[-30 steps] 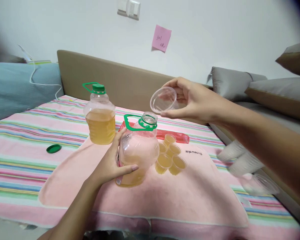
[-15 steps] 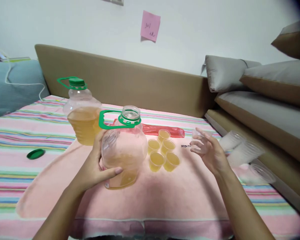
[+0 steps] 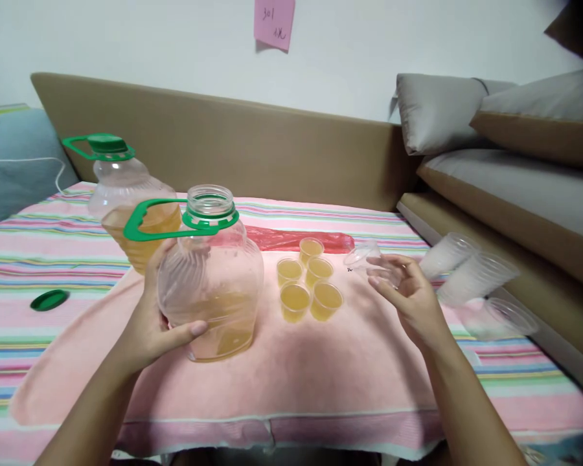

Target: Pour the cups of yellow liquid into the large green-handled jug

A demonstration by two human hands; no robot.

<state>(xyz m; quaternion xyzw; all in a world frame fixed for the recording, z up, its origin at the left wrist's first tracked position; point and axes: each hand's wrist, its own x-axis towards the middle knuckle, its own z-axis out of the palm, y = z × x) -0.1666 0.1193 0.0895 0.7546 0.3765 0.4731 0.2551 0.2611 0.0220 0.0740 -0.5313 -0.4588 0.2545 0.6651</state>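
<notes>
My left hand [image 3: 158,317] is wrapped round the side of a clear plastic jug [image 3: 211,272] with a green ring handle. The jug is uncapped and upright, with yellowish liquid low inside. My right hand [image 3: 408,291] grips a clear plastic cup [image 3: 376,262], tilted on its side with its mouth toward the left; no liquid shows in it. Between the hands several small cups of yellow liquid [image 3: 311,285] stand grouped on a pink cloth [image 3: 291,375].
A second, capped jug [image 3: 121,188] stands back left, and a green cap [image 3: 49,299] lies on the striped sheet. Behind the filled cups is red plastic [image 3: 291,239]. Stacks of clear cups [image 3: 476,275] lie at right beside piled cushions [image 3: 515,175].
The view has shifted. My left hand and the jug are farther left in the picture. The cup in my right hand has tipped from near upright onto its side.
</notes>
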